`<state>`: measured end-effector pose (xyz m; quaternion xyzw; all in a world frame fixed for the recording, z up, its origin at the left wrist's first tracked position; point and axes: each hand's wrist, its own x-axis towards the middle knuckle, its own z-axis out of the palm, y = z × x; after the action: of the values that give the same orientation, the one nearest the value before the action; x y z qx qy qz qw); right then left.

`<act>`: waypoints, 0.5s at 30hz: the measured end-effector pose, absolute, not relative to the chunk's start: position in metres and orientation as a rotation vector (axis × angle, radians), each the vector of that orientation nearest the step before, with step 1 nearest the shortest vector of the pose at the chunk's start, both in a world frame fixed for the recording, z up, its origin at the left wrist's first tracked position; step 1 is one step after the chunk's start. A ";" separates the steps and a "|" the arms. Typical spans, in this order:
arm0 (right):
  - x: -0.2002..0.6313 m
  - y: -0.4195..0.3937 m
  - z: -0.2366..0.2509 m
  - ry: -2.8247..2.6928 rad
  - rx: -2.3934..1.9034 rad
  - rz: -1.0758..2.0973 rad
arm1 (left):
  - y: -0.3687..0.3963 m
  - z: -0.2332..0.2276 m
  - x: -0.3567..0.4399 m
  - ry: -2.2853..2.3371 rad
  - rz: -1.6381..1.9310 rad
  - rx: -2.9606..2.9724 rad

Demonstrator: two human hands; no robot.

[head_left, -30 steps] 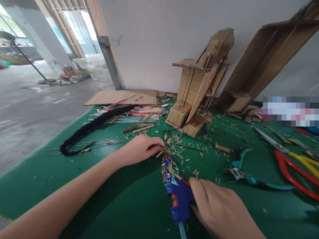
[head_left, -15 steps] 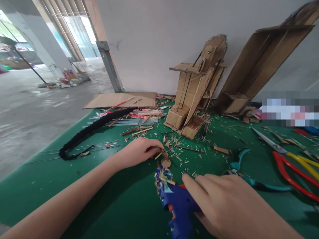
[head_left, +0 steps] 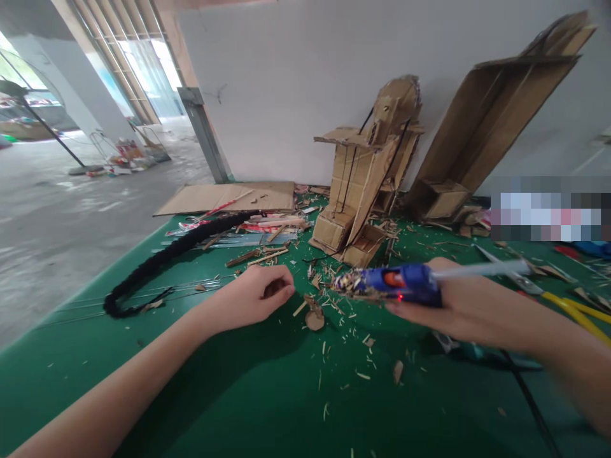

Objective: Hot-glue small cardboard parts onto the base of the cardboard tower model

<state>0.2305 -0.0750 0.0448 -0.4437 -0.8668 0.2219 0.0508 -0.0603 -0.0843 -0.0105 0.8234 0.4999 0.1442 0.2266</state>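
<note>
My right hand (head_left: pixel 461 296) is wrapped round a blue glue gun (head_left: pixel 410 284), held level above the table. Its crusted nozzle points left, a small red light glows on its side, and a pale glue stick (head_left: pixel 482 270) sticks out at the back. My left hand (head_left: pixel 258 294) rests on the green tabletop with its fingers loosely curled and the thumb close to the forefinger. I see nothing in it. Just right of it lies a small round cardboard disc (head_left: pixel 314 320) with a scrap of cardboard (head_left: pixel 312 304) at its upper edge.
A cardboard model (head_left: pixel 353 184) with black cords stands at the back, beside a taller one (head_left: pixel 496 121) leaning on the wall. A fuzzy black strip (head_left: pixel 176 245), thin rods, and wood and cardboard scraps lie about. Pliers (head_left: pixel 472 350) and yellow-handled scissors (head_left: pixel 577 312) lie right.
My right hand has lifted the glue gun up and to the right, turning its nozzle leftward. The left hand has drawn back from the small cardboard pieces, which stay on the table.
</note>
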 end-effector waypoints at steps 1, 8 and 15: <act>0.233 -0.069 0.044 -2.601 -1.405 0.792 | -0.087 -0.007 -0.059 1.381 0.351 2.282; 0.227 -0.038 0.052 -2.413 -1.469 1.334 | -0.097 -0.005 -0.046 1.452 0.112 2.311; 0.227 -0.028 0.033 -2.113 -1.291 1.774 | -0.093 -0.017 -0.046 1.470 0.128 2.280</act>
<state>0.2273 -0.0278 0.0326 -0.4233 -0.6929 0.5817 0.0480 -0.0457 -0.0928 -0.0175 0.8206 0.5290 0.0460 0.2114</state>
